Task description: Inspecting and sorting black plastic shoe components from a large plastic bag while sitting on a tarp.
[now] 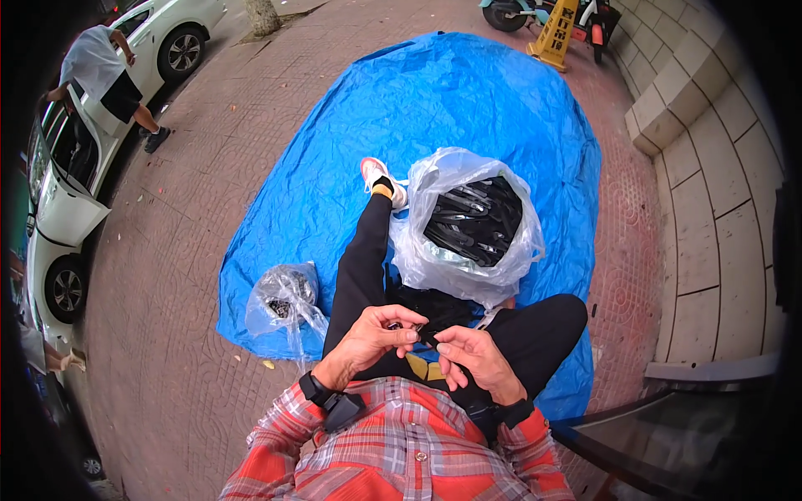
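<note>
In front of my lap, my left hand (372, 341) and my right hand (478, 359) are close together, thumbs and fingers pinched on a small dark piece (427, 336). It is too small and too covered by fingers for its kind to show. Just beyond my hands, black pieces (434, 307) lie in a heap between my legs. Past them stands a wide-open clear plastic bag (422, 188), filled with long, thin black pieces (473, 219). On the left, a smaller clear bag (305, 284) holds small greyish parts (280, 309). Something yellow (426, 367) shows below my hands.
A creased blue tarp (443, 92) lies under me on the brick pavement (167, 334). A stone wall (710, 225) runs along the right. At the far right stand a yellow sign (554, 35) and a scooter (510, 12). On the left, a person (100, 63) leans by an open white car (71, 204).
</note>
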Demonstrator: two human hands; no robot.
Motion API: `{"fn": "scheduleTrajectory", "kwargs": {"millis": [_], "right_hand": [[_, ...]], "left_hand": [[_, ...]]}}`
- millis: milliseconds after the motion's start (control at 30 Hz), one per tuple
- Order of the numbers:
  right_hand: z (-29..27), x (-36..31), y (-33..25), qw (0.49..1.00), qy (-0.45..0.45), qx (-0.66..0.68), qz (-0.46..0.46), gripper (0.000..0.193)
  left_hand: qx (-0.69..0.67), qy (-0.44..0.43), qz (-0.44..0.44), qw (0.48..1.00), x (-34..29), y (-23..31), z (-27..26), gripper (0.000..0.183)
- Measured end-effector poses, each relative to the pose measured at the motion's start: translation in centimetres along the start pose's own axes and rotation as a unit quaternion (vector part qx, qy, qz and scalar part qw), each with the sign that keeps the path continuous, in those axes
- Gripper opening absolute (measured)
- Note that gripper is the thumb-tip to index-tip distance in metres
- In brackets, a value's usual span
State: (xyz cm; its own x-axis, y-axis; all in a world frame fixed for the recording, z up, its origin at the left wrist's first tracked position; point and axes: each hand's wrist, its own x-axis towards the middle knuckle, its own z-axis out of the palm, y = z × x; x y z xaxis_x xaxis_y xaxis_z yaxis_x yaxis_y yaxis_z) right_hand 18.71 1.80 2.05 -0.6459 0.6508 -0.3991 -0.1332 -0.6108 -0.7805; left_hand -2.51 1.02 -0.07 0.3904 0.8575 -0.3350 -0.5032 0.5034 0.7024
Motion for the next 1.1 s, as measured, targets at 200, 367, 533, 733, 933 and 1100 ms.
{"fn": "scheduleTrajectory", "kwargs": {"millis": [200,367,533,733,933,1100], "right_hand": [[0.3,0.6,-0.3,1.0,-0.01,-0.011,-0.003,0.021],[1.3,1.3,-0.6,1.0,0.01,-0.021,-0.016,0.019],[0.4,0.7,-1.3,0.982,0.045,-0.18,0.027,0.016],[1.4,1.0,-1.8,0.985,0.066,-0.159,0.002,0.015],[1.5,1.1,-1.2,0.92,0.123,-0.348,-0.134,0.011],[3.6,1.5,-1.2,0.74,0.199,-0.562,-0.313,0.023]], "left_hand": [[-0.007,-0.017,0.0,1.0,0.0,0.1,-0.8,0.027],[0.032,-0.01,-0.028,0.999,-0.1,-0.7,0.2,0.024],[0.054,0.022,0.006,0.998,-0.2,-0.1,0.1,0.023],[0.1,0.016,0.008,0.995,-0.4,-0.8,0.8,0.021],[0.012,0.082,0.074,0.994,-0.2,-2.5,1.8,0.018],[0.223,0.137,0.142,0.955,0.6,-2.1,1.9,0.019]]}}
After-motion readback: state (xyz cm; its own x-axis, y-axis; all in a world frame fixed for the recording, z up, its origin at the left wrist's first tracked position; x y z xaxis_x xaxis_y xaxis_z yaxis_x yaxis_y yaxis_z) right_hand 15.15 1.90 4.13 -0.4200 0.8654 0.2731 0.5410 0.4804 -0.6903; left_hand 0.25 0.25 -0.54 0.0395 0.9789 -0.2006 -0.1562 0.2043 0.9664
